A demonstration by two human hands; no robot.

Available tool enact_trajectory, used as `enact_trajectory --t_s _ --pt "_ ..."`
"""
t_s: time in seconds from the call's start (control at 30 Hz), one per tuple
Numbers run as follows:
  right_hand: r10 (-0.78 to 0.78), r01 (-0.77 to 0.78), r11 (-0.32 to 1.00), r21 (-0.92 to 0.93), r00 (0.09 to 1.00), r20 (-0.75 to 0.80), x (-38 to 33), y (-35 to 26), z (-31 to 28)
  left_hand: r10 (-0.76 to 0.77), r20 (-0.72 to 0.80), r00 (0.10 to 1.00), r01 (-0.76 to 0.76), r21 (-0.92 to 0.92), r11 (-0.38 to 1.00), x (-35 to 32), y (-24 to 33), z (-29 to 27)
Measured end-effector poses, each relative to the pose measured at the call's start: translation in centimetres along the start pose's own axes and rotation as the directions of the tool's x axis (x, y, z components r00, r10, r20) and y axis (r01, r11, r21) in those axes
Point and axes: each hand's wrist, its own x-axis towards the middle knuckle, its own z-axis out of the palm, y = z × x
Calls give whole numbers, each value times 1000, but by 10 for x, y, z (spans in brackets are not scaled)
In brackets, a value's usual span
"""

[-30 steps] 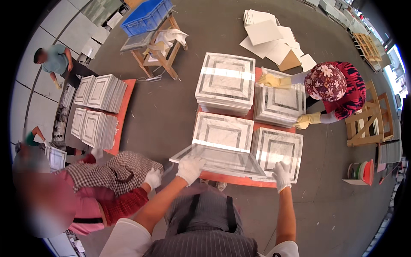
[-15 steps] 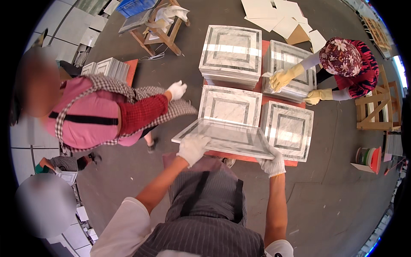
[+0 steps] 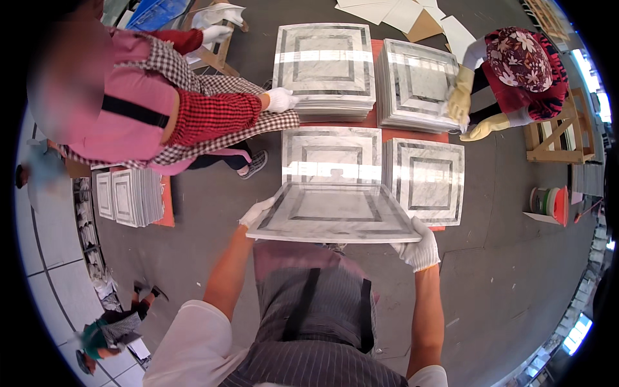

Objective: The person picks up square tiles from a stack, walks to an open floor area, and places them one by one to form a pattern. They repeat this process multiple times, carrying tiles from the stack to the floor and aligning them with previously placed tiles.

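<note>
Gripped between my two gloved hands is a marble tile (image 3: 332, 211), white with grey rectangular bands, held tilted in front of my apron. My left hand (image 3: 257, 211) is closed on its left edge, the fingers partly hidden beneath it. At the right near corner my right hand (image 3: 418, 248) is closed, thumb along the edge. Just beyond lies the near left tile stack (image 3: 332, 138), partly covered by the held tile. The near right tile stack (image 3: 427, 184) stands beside my right hand. Both stacks show the same banded pattern.
Two more tile stacks, far left (image 3: 324, 68) and far right (image 3: 419, 77), stand beyond. A co-worker in a checked apron (image 3: 219, 126) is at the left; another in a flowered cap (image 3: 519, 61) works at the right. A wooden crate (image 3: 561, 135) and a red bucket (image 3: 560, 205) stand farther right.
The tile has come up and toward me, off the near left stack. My left hand has shifted left, to the tile's side edge. The left co-worker has moved closer to the far left stack.
</note>
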Motion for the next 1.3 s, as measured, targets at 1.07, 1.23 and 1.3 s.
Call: enact_trajectory --t_s 1.07,1.23,1.3 --pt "-482 394 859 -328 838 -256 -214 81 -240 52 177 983 -161 690 705 -58 -74 228" --pt "-650 615 760 -212 711 -269 -398 102 -301 15 474 881 -433 790 433 -118 -172 363" --pt "-658 658 748 -92 714 -240 -469 109 -330 -32 578 816 -520 756 398 -140 -228 401"
